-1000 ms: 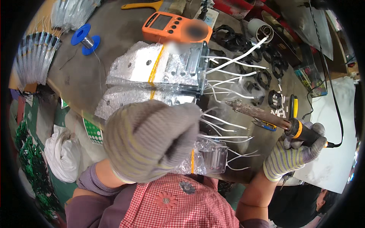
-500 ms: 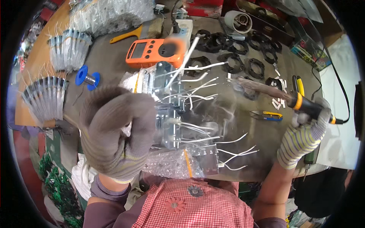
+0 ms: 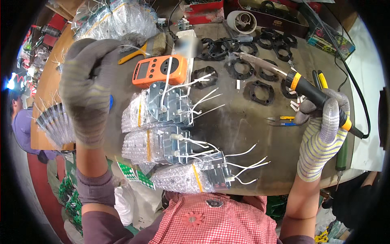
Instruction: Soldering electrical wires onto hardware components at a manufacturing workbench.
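My right hand (image 3: pixel 325 118), in a striped knit glove, is closed round the black and yellow handle of a soldering iron (image 3: pixel 310 90). The iron's tip points up and left, over the black plastic rings (image 3: pixel 240 69). At the left, my gloved left hand (image 3: pixel 87 77) is raised and smeared by motion, its fingers curled in. A thin pale line runs near its fingertips, but what they hold is unclear. Between the hands lie several bubble-wrapped bundles (image 3: pixel 136 146) with yellow bands. Their shiny metal plates (image 3: pixel 172 103) carry loose white wires (image 3: pixel 245 166).
An orange meter (image 3: pixel 160 71) lies behind the bundles, near a yellow-handled brush (image 3: pixel 134 55). Blue-and-yellow snips (image 3: pixel 282 121) lie by my right hand. My left hand mostly hides a blue spool (image 3: pixel 111 101). Wrapped stacks (image 3: pixel 115 20) stand far left; the iron's black cord (image 3: pixel 363 93) curves down the right.
My left hand has swung up and left, off the bundles, uncovering them. The soldering iron has shifted slightly up and left. The whole view has moved a little.
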The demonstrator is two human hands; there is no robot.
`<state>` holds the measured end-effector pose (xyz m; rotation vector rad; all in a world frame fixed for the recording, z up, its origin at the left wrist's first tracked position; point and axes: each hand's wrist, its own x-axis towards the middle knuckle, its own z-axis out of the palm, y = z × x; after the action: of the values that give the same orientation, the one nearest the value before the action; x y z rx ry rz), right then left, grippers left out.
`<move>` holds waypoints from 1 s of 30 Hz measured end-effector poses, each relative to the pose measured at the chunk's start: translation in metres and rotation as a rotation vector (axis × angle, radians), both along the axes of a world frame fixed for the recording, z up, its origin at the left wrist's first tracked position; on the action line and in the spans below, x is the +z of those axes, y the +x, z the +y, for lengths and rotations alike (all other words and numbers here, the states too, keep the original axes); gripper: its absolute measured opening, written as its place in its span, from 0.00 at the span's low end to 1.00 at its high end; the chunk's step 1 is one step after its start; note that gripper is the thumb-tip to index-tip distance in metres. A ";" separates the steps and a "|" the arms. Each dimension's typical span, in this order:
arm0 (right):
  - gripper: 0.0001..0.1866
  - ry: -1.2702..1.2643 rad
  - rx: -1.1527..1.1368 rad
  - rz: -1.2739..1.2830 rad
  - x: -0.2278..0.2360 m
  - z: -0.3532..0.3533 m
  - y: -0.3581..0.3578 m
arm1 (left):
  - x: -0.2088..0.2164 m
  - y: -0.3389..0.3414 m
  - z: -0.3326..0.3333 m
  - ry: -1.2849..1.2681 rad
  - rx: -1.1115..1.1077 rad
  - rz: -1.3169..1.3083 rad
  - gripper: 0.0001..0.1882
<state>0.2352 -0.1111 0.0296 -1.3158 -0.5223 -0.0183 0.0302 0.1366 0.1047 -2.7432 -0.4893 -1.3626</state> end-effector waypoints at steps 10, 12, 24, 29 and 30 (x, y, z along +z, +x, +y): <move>0.16 0.031 0.061 0.057 0.003 -0.003 0.004 | -0.003 0.051 -0.012 -0.650 -0.236 0.360 0.08; 0.15 0.029 0.086 0.115 0.003 -0.004 0.002 | -0.005 0.056 -0.012 -0.589 -0.228 0.454 0.09; 0.20 -0.084 -0.014 0.207 0.009 0.002 -0.008 | 0.003 0.070 -0.015 -0.602 -0.215 0.585 0.11; 0.20 -0.062 0.038 0.179 0.004 0.002 -0.005 | -0.004 0.067 -0.007 -0.421 -0.314 0.619 0.10; 0.19 -0.056 0.054 0.189 0.004 0.002 -0.003 | -0.006 0.068 -0.005 -0.352 -0.357 0.617 0.10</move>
<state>0.2324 -0.1095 0.0333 -1.3415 -0.3990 0.1645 0.0980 0.1316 0.0990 -3.4371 -0.2151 -0.4069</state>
